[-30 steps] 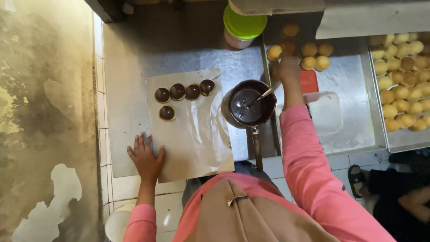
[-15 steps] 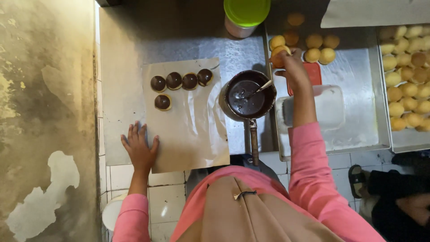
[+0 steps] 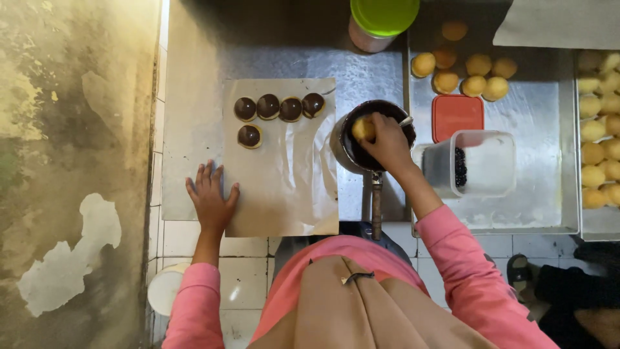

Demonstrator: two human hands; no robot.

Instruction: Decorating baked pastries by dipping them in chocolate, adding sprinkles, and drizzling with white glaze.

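Holding bun over saucepan; right hand.

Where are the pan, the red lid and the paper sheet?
pan (image 3: pixel 345 152), head view, left rim.
red lid (image 3: pixel 457 115), head view, middle of its top.
paper sheet (image 3: pixel 290 181), head view, bare middle.

A stained, blotchy grey-yellow wall with a pale peeling patch runs along the left, meeting a white-tiled desk overlaid by a dull steel sheet under soft, even light.
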